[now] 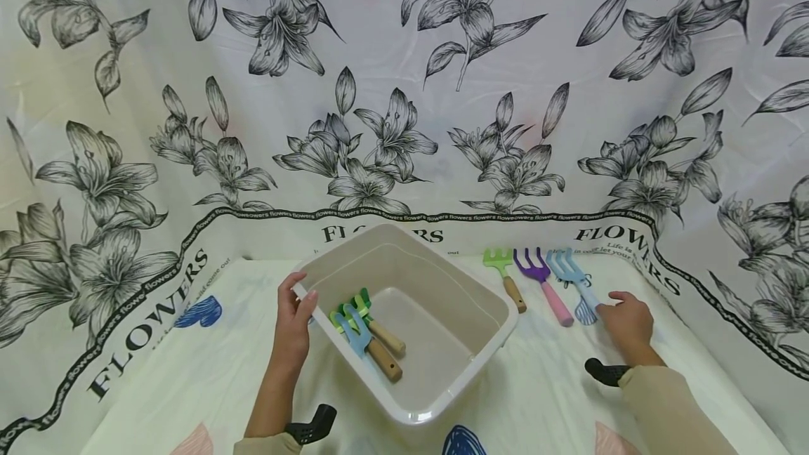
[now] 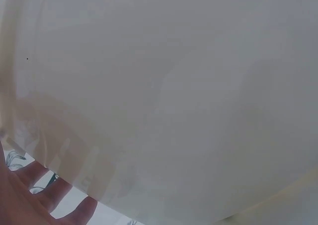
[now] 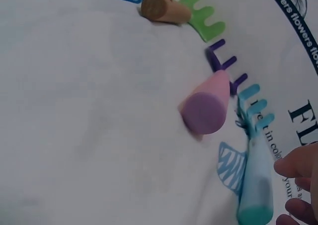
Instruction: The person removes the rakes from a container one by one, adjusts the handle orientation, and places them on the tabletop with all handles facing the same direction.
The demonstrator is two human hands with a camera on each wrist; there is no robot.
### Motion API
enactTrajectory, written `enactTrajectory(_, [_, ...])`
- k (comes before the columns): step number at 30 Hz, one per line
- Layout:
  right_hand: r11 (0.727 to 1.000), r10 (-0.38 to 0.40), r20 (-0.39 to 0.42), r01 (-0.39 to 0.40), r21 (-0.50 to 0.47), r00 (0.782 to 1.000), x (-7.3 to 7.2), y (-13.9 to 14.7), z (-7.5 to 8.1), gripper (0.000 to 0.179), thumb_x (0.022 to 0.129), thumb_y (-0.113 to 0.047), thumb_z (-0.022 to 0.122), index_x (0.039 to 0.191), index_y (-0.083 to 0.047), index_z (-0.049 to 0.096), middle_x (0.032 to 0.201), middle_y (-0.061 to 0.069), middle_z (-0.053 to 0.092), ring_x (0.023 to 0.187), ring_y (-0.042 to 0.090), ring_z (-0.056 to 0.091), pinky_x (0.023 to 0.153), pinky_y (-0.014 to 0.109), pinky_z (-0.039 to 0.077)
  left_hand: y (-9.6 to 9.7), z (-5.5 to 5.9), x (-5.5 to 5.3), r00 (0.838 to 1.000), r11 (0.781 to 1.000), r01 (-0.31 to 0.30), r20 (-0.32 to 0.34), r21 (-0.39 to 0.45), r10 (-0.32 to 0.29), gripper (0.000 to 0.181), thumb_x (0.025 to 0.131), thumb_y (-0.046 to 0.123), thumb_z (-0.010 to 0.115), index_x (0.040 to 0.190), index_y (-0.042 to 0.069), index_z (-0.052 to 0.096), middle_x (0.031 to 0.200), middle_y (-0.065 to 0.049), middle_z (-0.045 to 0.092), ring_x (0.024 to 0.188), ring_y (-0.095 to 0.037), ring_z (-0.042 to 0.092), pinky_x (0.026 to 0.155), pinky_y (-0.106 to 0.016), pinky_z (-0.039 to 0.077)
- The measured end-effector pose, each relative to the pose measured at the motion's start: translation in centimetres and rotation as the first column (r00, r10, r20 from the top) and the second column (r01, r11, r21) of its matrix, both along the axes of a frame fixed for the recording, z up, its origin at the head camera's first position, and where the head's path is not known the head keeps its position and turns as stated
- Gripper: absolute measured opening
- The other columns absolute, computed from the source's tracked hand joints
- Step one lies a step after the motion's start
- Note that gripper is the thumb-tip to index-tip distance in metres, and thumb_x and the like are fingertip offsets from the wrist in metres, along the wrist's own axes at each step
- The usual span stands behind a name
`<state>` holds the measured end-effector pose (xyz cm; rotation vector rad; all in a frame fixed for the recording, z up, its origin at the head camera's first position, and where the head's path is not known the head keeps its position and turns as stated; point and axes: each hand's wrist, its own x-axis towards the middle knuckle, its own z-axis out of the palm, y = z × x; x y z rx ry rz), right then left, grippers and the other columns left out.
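My left hand [image 1: 294,318] grips the left corner of a beige plastic tub [image 1: 436,399], thumb over the rim. The tub is tilted, and its wall fills most of the left wrist view. Inside lie a small blue garden fork [image 1: 357,334] with a wooden handle and green hand tools [image 1: 361,300], partly overlapped. On the right, my right hand [image 1: 628,325] is beside the handle of a light blue hand rake [image 1: 571,272]; in the right wrist view its fingers [image 3: 295,163] are loosely bent and just apart from that handle.
Left of the blue rake lie a purple hand rake [image 1: 537,272] with a pink handle and a green hand rake [image 1: 502,265] with a wooden handle. All three rest on a pale printed cloth [image 1: 543,399]. Behind them rises a flower-printed curtain [image 1: 404,55].
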<state>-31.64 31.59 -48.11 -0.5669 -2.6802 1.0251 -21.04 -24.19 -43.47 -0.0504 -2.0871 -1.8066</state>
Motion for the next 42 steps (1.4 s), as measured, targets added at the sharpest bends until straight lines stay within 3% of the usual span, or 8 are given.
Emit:
enactTrajectory(11, [0.996,-0.008,-0.062,0.002,-0.091,0.998,-0.8,-2.1,3.9,0.049,0.091,-0.017,0.061,0.132,0.006,0.050,0.122,0.028,0.047,0.108,0.043,0.045,0.086,0.053,0.039,0.0,-0.1,-0.2,1.000,1.000,-0.006,-0.001,-0.010,0.006,0.049,0.103,0.039,0.042,0.147,0.027,0.023,0.151,0.001,0.024,0.130,-0.035,0.038,0.104,-0.060,0.032])
enactTrajectory(16, [0.989,0.076,-0.096,-0.087,-0.120,0.992,-1.3,-3.5,6.4,0.052,0.093,-0.021,0.061,0.137,0.003,0.048,0.132,0.028,0.045,0.113,0.043,0.046,0.087,0.053,0.043,0.0,0.1,-0.1,1.000,1.000,-0.001,0.006,0.000,0.001,0.048,0.104,0.034,0.041,0.147,0.024,0.022,0.150,-0.003,0.026,0.128,-0.035,0.038,0.104,-0.059,0.032])
enactTrajectory(20, [0.964,0.191,-0.118,-0.209,-0.164,0.974,-1.5,-5.2,8.5,0.057,0.095,-0.026,0.059,0.143,0.000,0.042,0.141,0.029,0.039,0.116,0.044,0.047,0.087,0.053,0.046,0.1,0.3,0.0,1.000,1.000,0.002,0.015,0.008,-0.002,0.048,0.105,0.031,0.039,0.148,0.023,0.021,0.149,-0.007,0.029,0.126,-0.032,0.040,0.103,-0.053,0.033])
enactTrajectory(25, [0.926,0.307,-0.162,-0.333,-0.179,0.938,-1.8,-7.6,11.0,0.062,0.096,-0.029,0.060,0.147,-0.003,0.037,0.147,0.028,0.033,0.122,0.046,0.045,0.092,0.057,0.043,0.0,0.3,-0.1,1.000,1.000,-0.002,0.019,-0.011,0.002,0.048,0.105,0.030,0.038,0.149,0.022,0.021,0.148,-0.007,0.031,0.124,-0.029,0.041,0.100,-0.048,0.035])
enactTrajectory(30, [0.886,0.386,-0.201,-0.423,-0.192,0.900,-1.7,-10.4,13.4,0.066,0.094,-0.029,0.064,0.150,-0.008,0.034,0.150,0.023,0.031,0.127,0.043,0.044,0.095,0.057,0.042,-0.1,0.1,-0.2,1.000,1.000,-0.012,0.018,-0.012,0.012,0.047,0.105,0.032,0.039,0.148,0.022,0.022,0.147,-0.005,0.030,0.125,-0.031,0.042,0.101,-0.051,0.035])
enactTrajectory(34, [0.837,0.458,-0.225,-0.503,-0.215,0.860,-1.4,-12.8,15.1,0.071,0.093,-0.029,0.066,0.152,-0.012,0.029,0.153,0.020,0.027,0.127,0.041,0.045,0.096,0.055,0.043,-0.1,0.1,-0.2,1.000,1.000,-0.015,0.020,-0.006,0.015,0.047,0.105,0.033,0.039,0.147,0.022,0.022,0.148,-0.005,0.030,0.126,-0.032,0.041,0.102,-0.055,0.033])
enactTrajectory(37, [0.783,0.513,-0.256,-0.569,-0.251,0.819,-1.3,-14.6,16.1,0.073,0.093,-0.023,0.067,0.153,-0.014,0.026,0.155,0.019,0.024,0.127,0.041,0.045,0.097,0.053,0.043,-0.2,0.1,-0.2,1.000,1.000,-0.015,0.024,-0.010,0.016,0.048,0.104,0.034,0.040,0.147,0.022,0.022,0.148,-0.005,0.029,0.126,-0.033,0.040,0.103,-0.057,0.033])
enactTrajectory(42, [0.697,0.655,-0.235,-0.695,-0.178,0.718,-0.8,-17.2,17.7,0.075,0.093,-0.022,0.068,0.154,-0.016,0.025,0.155,0.018,0.025,0.129,0.039,0.044,0.096,0.053,0.044,0.0,0.2,-0.1,1.000,1.000,-0.016,0.012,-0.015,0.016,0.048,0.104,0.034,0.041,0.147,0.023,0.023,0.150,-0.005,0.027,0.128,-0.035,0.039,0.103,-0.060,0.032])
